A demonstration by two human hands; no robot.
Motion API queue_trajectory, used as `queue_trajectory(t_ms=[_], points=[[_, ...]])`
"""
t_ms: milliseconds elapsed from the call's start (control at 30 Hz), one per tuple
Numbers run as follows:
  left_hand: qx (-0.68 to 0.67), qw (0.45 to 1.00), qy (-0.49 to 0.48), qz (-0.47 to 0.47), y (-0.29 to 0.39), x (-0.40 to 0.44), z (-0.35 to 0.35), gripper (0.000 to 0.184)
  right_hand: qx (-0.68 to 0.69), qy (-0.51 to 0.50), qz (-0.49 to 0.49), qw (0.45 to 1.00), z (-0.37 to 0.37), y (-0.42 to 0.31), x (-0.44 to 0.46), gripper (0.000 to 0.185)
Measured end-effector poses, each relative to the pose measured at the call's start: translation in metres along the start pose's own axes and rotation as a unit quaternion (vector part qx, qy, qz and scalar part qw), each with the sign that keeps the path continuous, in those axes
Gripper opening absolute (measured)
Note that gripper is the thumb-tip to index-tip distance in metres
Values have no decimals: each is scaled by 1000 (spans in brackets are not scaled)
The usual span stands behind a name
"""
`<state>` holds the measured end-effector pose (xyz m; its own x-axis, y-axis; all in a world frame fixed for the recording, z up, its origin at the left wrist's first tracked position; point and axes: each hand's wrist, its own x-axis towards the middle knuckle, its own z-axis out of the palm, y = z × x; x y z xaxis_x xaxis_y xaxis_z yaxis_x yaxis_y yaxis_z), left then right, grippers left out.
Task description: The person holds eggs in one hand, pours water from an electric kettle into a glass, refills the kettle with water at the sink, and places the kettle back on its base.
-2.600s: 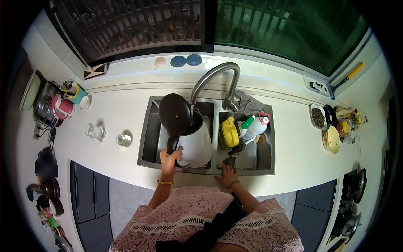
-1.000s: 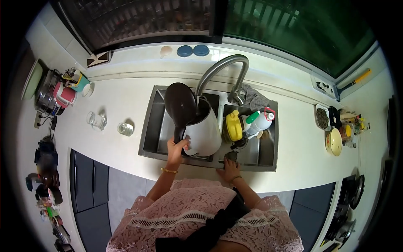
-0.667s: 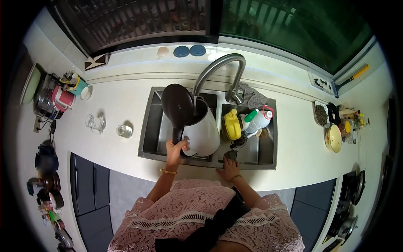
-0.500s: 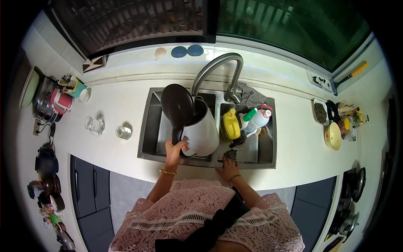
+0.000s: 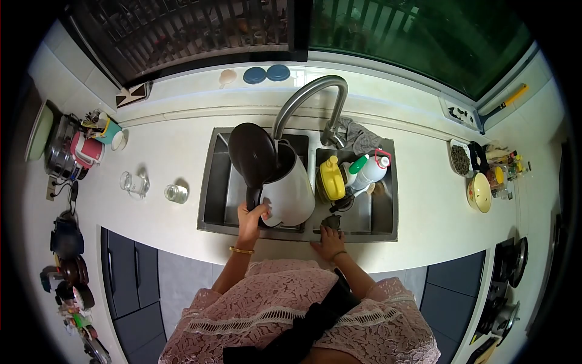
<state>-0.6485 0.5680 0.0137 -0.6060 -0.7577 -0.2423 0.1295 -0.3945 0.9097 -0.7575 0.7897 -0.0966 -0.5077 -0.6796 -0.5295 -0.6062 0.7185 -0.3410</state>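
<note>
White kettle (image 5: 292, 201), lid (image 5: 251, 155) open, faucet (image 5: 326, 80) at 12 o'clock; left hand (image 5: 250, 222) grips handle (image 5: 254, 195); right hand (image 5: 331, 242), hold unclear; fullness I can't tell.

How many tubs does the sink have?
2. The left basin is partly covered by the white kettle in the left hand; the right basin, beside it, holds a yellow bottle. No other basin shows.

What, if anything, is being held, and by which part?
The left hand holds the white kettle by its dark handle; the right hand rests at the sink's front edge, apparently holding nothing.
</note>
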Motion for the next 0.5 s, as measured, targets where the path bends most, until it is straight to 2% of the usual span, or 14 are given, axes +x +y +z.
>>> queue_trajectory(t_ms=[267, 500], points=[[3, 1000, 5, -30, 8, -1, 4, 7, 3, -21, 7, 1000, -4, -2, 2, 75], [0, 1000, -8, -3, 5, -1, 3, 5, -12, -34, 16, 999, -5, -2, 3, 76]])
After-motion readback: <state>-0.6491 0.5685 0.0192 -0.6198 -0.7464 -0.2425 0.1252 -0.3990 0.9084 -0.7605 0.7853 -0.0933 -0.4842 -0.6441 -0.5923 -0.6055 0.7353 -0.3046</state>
